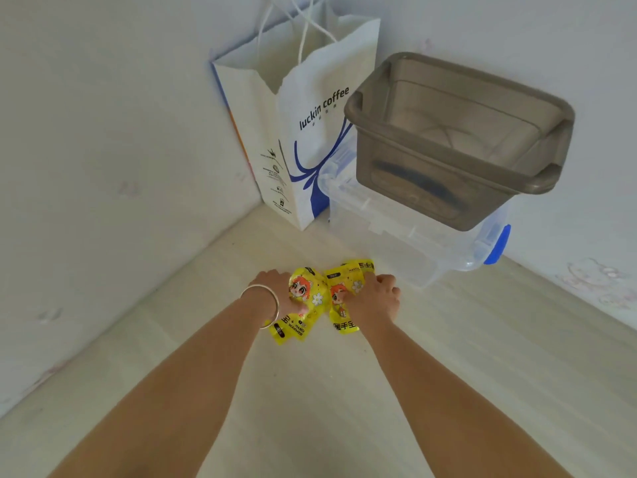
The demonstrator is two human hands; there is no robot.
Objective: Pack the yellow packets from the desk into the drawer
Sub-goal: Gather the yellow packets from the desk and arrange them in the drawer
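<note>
**Packets gathered, none packed yet**

Head view: I see my left hand (275, 291) and right hand (375, 298) both gripping the yellow packets (312, 301), bunched between them on the desk (310, 408). Beyond my right hand, the grey drawer (458, 139) sits on a clear box (413, 236), apparently without packets. I judge packing barely begun; everything remains to be lifted in.

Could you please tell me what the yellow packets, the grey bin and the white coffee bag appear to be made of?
The yellow printed packets look like glossy plastic film: they crinkle and catch highlights. The smoky grey translucent bin appears to be rigid moulded plastic, since its far walls show through. The white coffee carrier bag seems matte paper, with sharp creases and thin cord handles.
</note>
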